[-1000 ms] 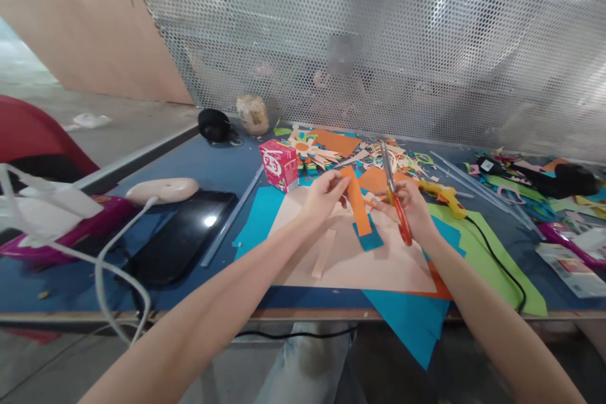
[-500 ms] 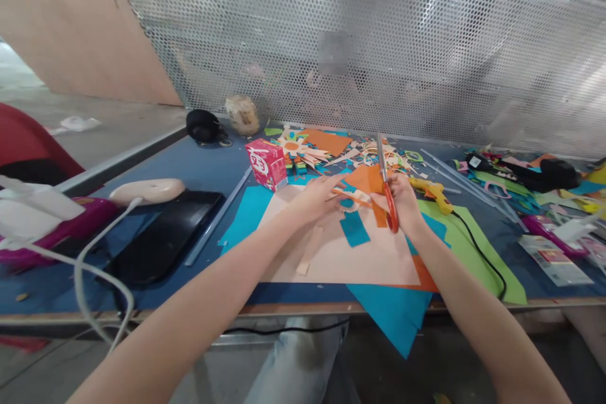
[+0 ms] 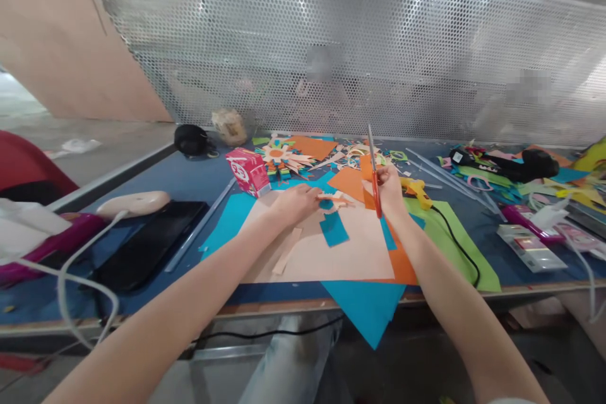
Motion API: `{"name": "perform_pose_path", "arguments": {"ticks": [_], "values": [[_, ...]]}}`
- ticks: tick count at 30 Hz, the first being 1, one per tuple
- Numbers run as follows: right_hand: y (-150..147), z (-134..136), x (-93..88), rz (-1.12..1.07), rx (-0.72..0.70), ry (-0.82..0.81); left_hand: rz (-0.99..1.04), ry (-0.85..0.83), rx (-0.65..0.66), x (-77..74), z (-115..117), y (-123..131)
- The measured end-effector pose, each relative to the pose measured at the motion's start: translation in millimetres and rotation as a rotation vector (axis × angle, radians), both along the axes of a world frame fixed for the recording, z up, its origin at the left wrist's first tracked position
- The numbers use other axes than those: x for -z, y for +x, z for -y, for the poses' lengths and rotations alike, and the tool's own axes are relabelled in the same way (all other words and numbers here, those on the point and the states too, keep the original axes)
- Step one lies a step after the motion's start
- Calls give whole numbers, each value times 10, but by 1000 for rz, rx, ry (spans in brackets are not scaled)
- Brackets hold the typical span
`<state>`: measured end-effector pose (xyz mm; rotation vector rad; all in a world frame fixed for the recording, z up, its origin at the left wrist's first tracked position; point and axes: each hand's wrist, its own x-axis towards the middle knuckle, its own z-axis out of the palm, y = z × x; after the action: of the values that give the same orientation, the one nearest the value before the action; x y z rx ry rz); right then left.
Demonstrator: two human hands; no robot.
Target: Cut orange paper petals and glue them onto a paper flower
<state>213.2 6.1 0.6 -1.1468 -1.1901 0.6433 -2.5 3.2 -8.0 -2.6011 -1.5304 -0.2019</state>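
My right hand (image 3: 391, 192) is closed around the red handles of a pair of scissors (image 3: 374, 167), blades pointing up and away, and also pinches an orange paper piece (image 3: 367, 167). My left hand (image 3: 294, 202) rests knuckles-up on the peach paper sheet (image 3: 345, 252), fingers curled at a small orange paper cutout (image 3: 334, 199). A small teal paper rectangle (image 3: 334, 228) lies just in front of both hands.
Teal (image 3: 367, 306), orange and green paper sheets (image 3: 454, 246) overlap near the table's front edge. A yellow glue gun (image 3: 415, 189) with black cord, a pink box (image 3: 249, 172), paper scraps, a black tablet (image 3: 146, 243) and a perforated metal screen (image 3: 331, 50) surround the work.
The long orange strip held up by my left hand is gone from it; that hand dropped to the peach sheet. My right hand raised the scissors more upright. The camera view shifted.
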Motion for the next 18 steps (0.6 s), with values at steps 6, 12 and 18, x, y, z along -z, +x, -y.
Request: {"name": "perform_pose_path", "arguments": {"ticks": [6, 12, 18], "values": [[93, -11, -53, -31, 116, 51, 78, 27, 2, -210, -281, 106], [218, -85, 0, -70, 227, 88, 170, 113, 60, -534, -833, 729], [343, -189, 60, -51, 271, 96, 162, 83, 92, -745, -1391, 1129]]}}
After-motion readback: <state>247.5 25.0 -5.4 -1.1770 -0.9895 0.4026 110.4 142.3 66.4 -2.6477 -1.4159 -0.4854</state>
